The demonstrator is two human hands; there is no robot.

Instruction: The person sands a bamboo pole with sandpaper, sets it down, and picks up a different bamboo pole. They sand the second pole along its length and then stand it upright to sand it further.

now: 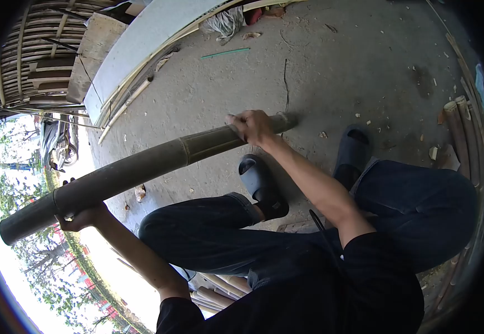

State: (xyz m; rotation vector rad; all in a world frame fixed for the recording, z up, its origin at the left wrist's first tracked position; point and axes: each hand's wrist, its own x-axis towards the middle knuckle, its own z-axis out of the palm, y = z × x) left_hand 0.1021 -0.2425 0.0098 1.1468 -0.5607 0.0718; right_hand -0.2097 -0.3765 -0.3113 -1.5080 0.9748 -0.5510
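A thick, dark bamboo pole (136, 167) slants across the view in front of my knees, from the lower left up toward the middle. Its near-left end is raised, and the far end lies close to the concrete floor. My left hand (83, 216) grips the pole from below near the left end, with fingertips showing over its top edge. My right hand (251, 127) wraps over the pole near its other end, just beyond a pale joint ring. Both hands are closed around it.
Bamboo poles (458, 131) lie along the right side. Long pale strips (125, 103) rest beside a white panel (142, 47) at upper left. A thin green stick (225, 53) and scattered chips lie on the concrete floor (331, 72). More bamboo (220, 292) is beneath me.
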